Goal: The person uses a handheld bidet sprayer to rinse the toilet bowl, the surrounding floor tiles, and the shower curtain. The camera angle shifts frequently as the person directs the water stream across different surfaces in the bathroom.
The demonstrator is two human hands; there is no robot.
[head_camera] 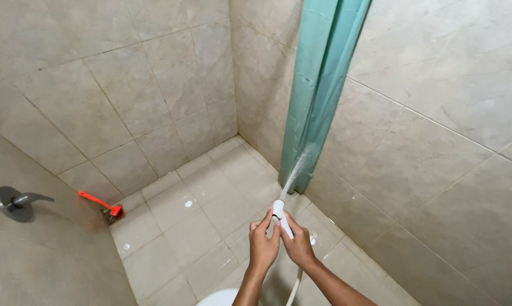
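Pretty even, soft light in here, kind of warm and a bit flat, no hard shadows anywhere. Brightest patch is the wall tiles up around 2 o'clock; it dims toward the corner at 12. The wet floor tiles catch small white glints near 7 o'clock and at centre. Wide lens bends the grout lines, most obvious at 9 and 3 o'clock. The water spray is smeared by motion, and fine detail looks a bit soft overall.
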